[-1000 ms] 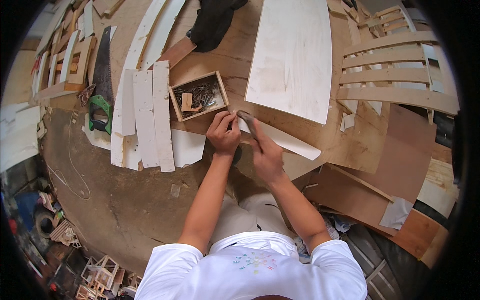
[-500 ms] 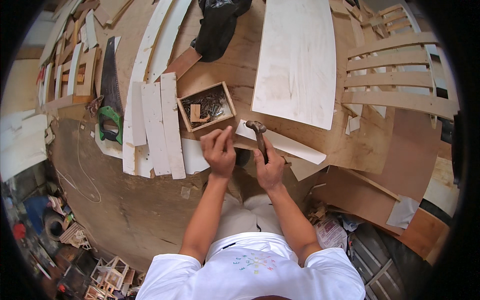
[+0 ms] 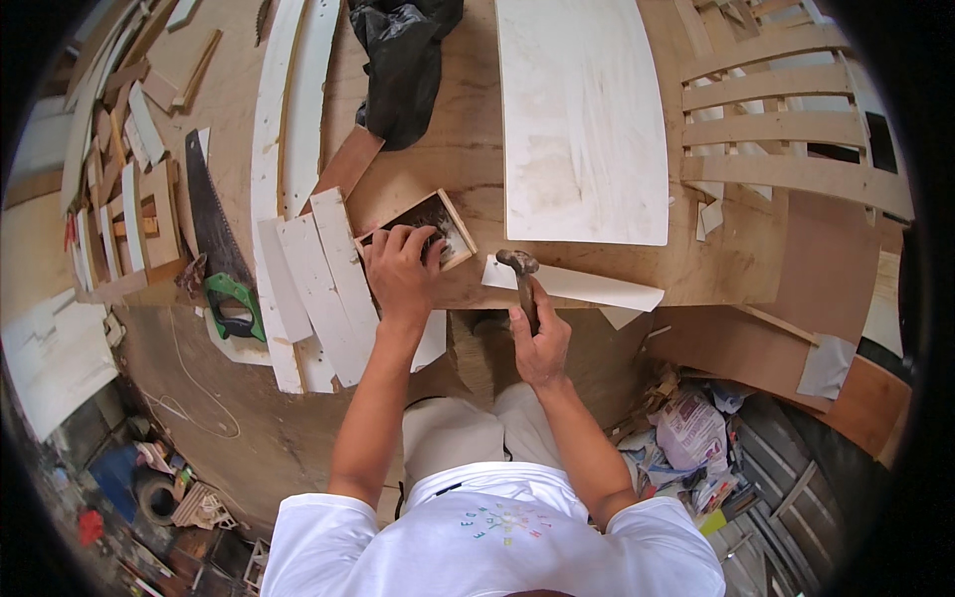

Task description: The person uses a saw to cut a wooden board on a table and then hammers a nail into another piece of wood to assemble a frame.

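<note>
At my eleven o'clock, the left hand point(image 3: 400, 277) half-curls over a wooden box point(image 3: 459, 222), its hold undeterminable; at twelve, the right hand point(image 3: 542, 348) firmly encloses a hammer point(image 3: 525, 287).

Near the tabletop's point(image 3: 473, 149) front edge, the left fingers point(image 3: 400, 239) hide much inside the wooden box point(image 3: 459, 222); the view's top crops the black bag point(image 3: 403, 80) and white board point(image 3: 587, 119).

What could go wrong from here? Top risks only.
1. Fingers of the left hand are over the wooden box of small metal pieces, possibly nails; they might get pricked.
2. The white strip lies along the table edge, near the hammer in the right hand; a bump could knock it off.
</note>
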Action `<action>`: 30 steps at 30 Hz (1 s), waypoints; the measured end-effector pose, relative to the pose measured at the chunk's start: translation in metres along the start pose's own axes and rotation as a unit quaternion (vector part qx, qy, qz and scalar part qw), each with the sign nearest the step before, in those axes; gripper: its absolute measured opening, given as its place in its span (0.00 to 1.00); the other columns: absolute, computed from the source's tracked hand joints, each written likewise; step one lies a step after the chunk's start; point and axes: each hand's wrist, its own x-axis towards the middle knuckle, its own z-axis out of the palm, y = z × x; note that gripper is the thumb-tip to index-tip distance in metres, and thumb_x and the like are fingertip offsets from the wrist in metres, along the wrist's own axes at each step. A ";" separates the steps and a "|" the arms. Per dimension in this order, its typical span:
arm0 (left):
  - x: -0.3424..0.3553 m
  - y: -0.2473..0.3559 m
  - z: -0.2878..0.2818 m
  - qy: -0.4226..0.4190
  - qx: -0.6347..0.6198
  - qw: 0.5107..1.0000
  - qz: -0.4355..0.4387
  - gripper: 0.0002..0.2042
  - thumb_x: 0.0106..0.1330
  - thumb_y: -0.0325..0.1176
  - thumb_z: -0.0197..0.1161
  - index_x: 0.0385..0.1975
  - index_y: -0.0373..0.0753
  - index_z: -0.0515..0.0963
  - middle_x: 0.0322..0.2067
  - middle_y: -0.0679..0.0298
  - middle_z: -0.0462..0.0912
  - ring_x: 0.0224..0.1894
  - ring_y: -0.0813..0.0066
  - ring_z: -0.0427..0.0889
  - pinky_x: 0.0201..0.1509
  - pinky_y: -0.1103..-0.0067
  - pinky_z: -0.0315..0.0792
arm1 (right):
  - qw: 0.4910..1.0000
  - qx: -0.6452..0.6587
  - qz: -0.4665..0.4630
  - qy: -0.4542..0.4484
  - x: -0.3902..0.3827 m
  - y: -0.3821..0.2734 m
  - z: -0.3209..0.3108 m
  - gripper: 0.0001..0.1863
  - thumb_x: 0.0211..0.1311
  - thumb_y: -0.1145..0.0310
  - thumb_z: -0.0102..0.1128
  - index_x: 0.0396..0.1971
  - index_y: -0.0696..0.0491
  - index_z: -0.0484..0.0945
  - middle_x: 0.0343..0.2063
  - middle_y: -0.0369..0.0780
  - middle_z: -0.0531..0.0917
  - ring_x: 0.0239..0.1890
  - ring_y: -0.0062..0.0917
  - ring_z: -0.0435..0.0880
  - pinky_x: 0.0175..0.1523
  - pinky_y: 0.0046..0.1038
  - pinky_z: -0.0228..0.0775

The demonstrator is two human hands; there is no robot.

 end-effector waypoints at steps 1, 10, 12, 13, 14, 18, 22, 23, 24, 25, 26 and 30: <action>0.002 0.000 0.001 0.003 -0.015 1.000 0.001 0.09 0.57 0.33 0.79 0.37 0.47 0.90 0.36 0.68 0.85 0.42 0.62 0.81 0.51 0.65 0.74 | 1.000 -0.003 0.021 -0.004 0.001 -0.008 0.001 0.29 0.77 0.58 0.61 0.70 0.59 0.73 0.37 0.48 0.86 0.36 0.29 0.88 0.45 0.30 0.79; 0.017 -0.004 0.019 0.013 -0.027 0.998 0.056 0.08 0.57 0.32 0.78 0.37 0.45 0.89 0.34 0.69 0.83 0.41 0.63 0.80 0.52 0.66 0.72 | 0.998 0.030 -0.022 0.057 0.003 -0.016 0.031 0.31 0.78 0.60 0.61 0.71 0.63 0.71 0.26 0.36 0.82 0.29 0.16 0.79 0.38 0.23 0.75; 0.014 -0.008 0.021 0.013 -0.019 0.997 0.073 0.08 0.57 0.32 0.78 0.36 0.45 0.90 0.34 0.69 0.82 0.41 0.63 0.80 0.52 0.66 0.73 | 0.997 0.046 -0.012 0.061 0.001 -0.017 0.035 0.30 0.77 0.60 0.61 0.71 0.63 0.71 0.26 0.36 0.82 0.29 0.16 0.79 0.38 0.23 0.75; 0.015 -0.010 0.020 0.002 -0.020 0.997 0.073 0.08 0.57 0.33 0.78 0.36 0.45 0.90 0.33 0.69 0.82 0.41 0.63 0.80 0.53 0.66 0.73 | 0.996 0.061 0.000 0.063 -0.001 -0.017 0.037 0.30 0.77 0.60 0.61 0.71 0.63 0.71 0.26 0.36 0.82 0.29 0.16 0.79 0.38 0.23 0.75; 0.014 -0.010 0.020 -0.010 -0.020 0.997 0.072 0.07 0.58 0.33 0.78 0.36 0.45 0.90 0.33 0.69 0.82 0.42 0.63 0.80 0.53 0.66 0.73 | 0.995 0.075 0.012 0.063 -0.002 -0.018 0.039 0.30 0.77 0.61 0.61 0.71 0.63 0.71 0.26 0.35 0.82 0.29 0.16 0.79 0.38 0.23 0.75; 0.013 -0.013 0.006 -0.025 -0.074 0.994 0.074 0.08 0.58 0.32 0.78 0.36 0.43 0.90 0.33 0.64 0.83 0.41 0.62 0.82 0.52 0.65 0.75 | 0.997 0.045 -0.003 0.063 -0.006 -0.015 0.039 0.30 0.77 0.61 0.62 0.70 0.63 0.72 0.27 0.35 0.82 0.29 0.16 0.79 0.38 0.23 0.75; -0.001 -0.019 -0.019 -0.008 -0.039 0.999 0.028 0.10 0.58 0.33 0.79 0.40 0.43 0.90 0.34 0.64 0.82 0.42 0.61 0.81 0.52 0.65 0.74 | 0.997 0.036 0.000 0.065 -0.006 -0.013 0.039 0.30 0.76 0.61 0.62 0.70 0.63 0.72 0.27 0.35 0.82 0.29 0.16 0.79 0.38 0.23 0.75; -0.003 -0.020 -0.025 -0.018 -0.024 0.999 0.019 0.11 0.58 0.34 0.79 0.41 0.44 0.90 0.34 0.64 0.82 0.42 0.62 0.81 0.52 0.65 0.74 | 0.997 0.035 -0.002 0.067 -0.005 -0.013 0.039 0.30 0.76 0.62 0.63 0.70 0.63 0.72 0.26 0.35 0.82 0.29 0.16 0.79 0.38 0.23 0.75; -0.006 -0.021 -0.029 -0.030 -0.010 0.999 0.008 0.12 0.58 0.34 0.79 0.42 0.44 0.90 0.34 0.64 0.82 0.43 0.62 0.81 0.52 0.65 0.74 | 0.997 0.033 -0.003 0.067 -0.003 -0.013 0.040 0.30 0.75 0.62 0.63 0.69 0.63 0.72 0.26 0.35 0.82 0.29 0.16 0.79 0.38 0.23 0.75; -0.007 -0.024 -0.030 -0.040 -0.013 0.999 0.015 0.12 0.59 0.34 0.79 0.42 0.44 0.90 0.34 0.65 0.81 0.43 0.63 0.81 0.51 0.65 0.73 | 0.997 0.030 -0.006 0.068 0.000 -0.012 0.042 0.29 0.75 0.62 0.63 0.69 0.63 0.72 0.26 0.35 0.82 0.29 0.16 0.79 0.38 0.23 0.74; -0.008 -0.027 -0.032 -0.049 -0.015 0.998 0.022 0.12 0.59 0.34 0.78 0.42 0.44 0.90 0.34 0.65 0.81 0.43 0.63 0.80 0.51 0.65 0.72 | 0.997 0.032 -0.004 0.071 0.003 -0.012 0.043 0.29 0.75 0.62 0.63 0.69 0.63 0.73 0.26 0.35 0.82 0.29 0.15 0.79 0.38 0.23 0.74; -0.004 -0.024 -0.042 -0.107 -0.008 0.991 0.079 0.11 0.61 0.34 0.77 0.43 0.45 0.91 0.33 0.66 0.80 0.42 0.66 0.80 0.49 0.67 0.69 | 0.996 0.048 0.007 0.075 0.010 -0.012 0.054 0.28 0.75 0.63 0.63 0.68 0.63 0.74 0.26 0.34 0.82 0.28 0.14 0.78 0.36 0.22 0.72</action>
